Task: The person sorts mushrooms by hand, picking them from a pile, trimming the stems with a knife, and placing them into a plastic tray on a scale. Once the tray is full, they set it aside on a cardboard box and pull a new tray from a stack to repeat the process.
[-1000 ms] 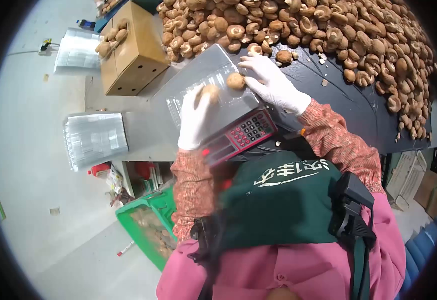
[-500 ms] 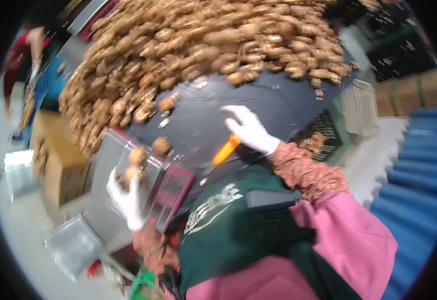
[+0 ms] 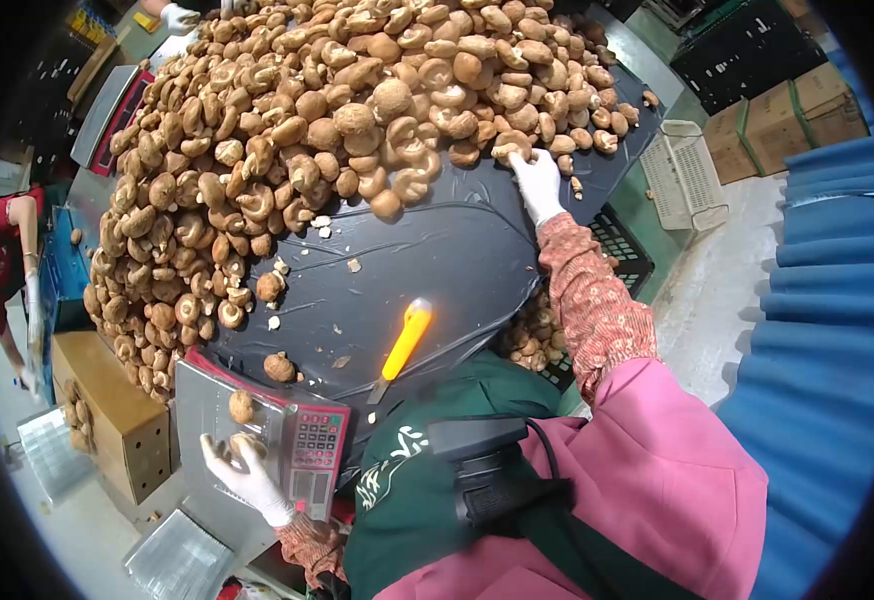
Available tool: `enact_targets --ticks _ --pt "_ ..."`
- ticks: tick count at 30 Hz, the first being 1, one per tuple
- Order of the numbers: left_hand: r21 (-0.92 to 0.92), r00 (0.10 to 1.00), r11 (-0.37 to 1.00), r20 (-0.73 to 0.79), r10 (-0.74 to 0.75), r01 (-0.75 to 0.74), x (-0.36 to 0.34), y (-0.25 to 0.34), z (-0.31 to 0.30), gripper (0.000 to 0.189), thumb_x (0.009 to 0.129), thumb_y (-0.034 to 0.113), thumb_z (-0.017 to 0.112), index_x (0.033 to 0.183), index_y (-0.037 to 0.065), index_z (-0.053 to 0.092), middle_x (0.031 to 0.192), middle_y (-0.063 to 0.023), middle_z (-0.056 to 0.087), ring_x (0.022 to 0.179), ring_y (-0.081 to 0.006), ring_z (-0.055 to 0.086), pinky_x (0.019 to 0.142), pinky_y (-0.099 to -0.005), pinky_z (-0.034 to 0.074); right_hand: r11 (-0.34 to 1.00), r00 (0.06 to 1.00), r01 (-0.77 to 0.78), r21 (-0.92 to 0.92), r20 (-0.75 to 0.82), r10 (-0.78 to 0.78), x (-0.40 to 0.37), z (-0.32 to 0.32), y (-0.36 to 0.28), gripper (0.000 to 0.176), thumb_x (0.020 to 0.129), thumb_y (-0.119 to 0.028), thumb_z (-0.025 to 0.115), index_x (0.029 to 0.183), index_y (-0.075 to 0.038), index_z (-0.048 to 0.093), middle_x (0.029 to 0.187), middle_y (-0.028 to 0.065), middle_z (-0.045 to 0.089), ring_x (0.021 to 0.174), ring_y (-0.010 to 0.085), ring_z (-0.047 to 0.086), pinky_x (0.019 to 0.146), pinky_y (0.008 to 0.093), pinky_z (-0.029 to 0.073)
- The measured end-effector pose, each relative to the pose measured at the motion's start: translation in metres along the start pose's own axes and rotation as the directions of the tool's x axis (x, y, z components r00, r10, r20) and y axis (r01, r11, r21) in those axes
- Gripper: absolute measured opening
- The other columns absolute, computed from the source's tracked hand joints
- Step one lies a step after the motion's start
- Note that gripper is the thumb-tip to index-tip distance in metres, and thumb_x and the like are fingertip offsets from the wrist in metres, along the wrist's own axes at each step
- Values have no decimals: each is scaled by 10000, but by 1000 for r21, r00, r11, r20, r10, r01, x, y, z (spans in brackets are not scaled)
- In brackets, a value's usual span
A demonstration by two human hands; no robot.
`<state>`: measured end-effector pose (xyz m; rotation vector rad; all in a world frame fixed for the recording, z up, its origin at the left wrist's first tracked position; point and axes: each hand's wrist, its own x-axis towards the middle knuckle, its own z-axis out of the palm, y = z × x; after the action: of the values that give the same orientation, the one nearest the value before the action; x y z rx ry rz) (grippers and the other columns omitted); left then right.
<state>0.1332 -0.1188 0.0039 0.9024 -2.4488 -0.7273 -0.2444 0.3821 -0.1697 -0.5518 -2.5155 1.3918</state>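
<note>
My right hand [image 3: 538,186], in a white glove, reaches the lower right edge of a large mushroom pile [image 3: 287,120]; its fingers are closed on a mushroom [image 3: 511,147]. My left hand [image 3: 248,480], gloved too, is over the metal plate of a red-framed scale [image 3: 318,440], its fingers curled round a mushroom [image 3: 247,446]. Just above that hand another mushroom [image 3: 242,406] sits on the plate. A yellow-handled knife [image 3: 407,341] lies on the dark table cover [image 3: 427,250], near a loose mushroom [image 3: 279,367].
A black crate [image 3: 617,250] with mushrooms is beside my right forearm. Beyond are a white basket [image 3: 685,175] and cardboard boxes [image 3: 787,120]. At left stand a cardboard box [image 3: 112,410], clear trays [image 3: 179,560] and a person in red [image 3: 17,230]. Another gloved hand [image 3: 179,18] shows at the top.
My right hand has moved away from the knife, forward to the pile's edge, and closed on a mushroom. The view has shifted and is sharper. My left hand remains over the scale.
</note>
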Motion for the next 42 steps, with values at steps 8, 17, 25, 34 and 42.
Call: enact_targets --ticks 8,17,25,34,42 --pt "-463 971 877 237 -20 131 11 150 13 328 937 -18 573 1262 -24 610 1170 -108 667 1019 -182 641 919 -305 508 816 884 80 573 338 -324 -117 -28 -124 398 865 86 573 1251 -6 539 1258 119 603 1185 207 603 1017 347 495" --pt "-825 855 497 442 272 269 -28 198 85 966 780 18 820 1543 33 229 1444 -170 443 1192 -220 567 959 -346 515 377 437 599 707 106 -893 -244 -1 -189 523 746 71 781 1171 -89 523 1369 250 511 1250 381 564 1021 423 499" --pt "-554 961 819 109 253 -152 -32 154 49 736 743 19 836 1376 8 460 1285 -116 536 1155 -211 593 981 -336 493 625 502 -49 779 560 -659 -296 5 -187 520 806 150 606 1277 -47 502 1423 216 494 1277 292 554 1001 389 524" --pt "-548 954 797 -7 299 -254 -39 128 49 868 751 -18 809 1484 12 344 1317 -188 568 1203 -258 605 1010 -375 491 650 451 -337 681 723 -523 -300 4 -217 598 848 67 622 1399 -11 404 1404 149 480 1189 235 562 970 352 526" --pt "-386 895 817 -55 443 -428 -27 116 47 804 749 -23 785 1456 13 405 1373 -210 544 1212 -324 602 1012 -376 489 792 403 -313 524 828 -389 -298 7 -225 607 841 60 647 1396 -34 419 1395 135 460 1173 213 561 989 353 507"
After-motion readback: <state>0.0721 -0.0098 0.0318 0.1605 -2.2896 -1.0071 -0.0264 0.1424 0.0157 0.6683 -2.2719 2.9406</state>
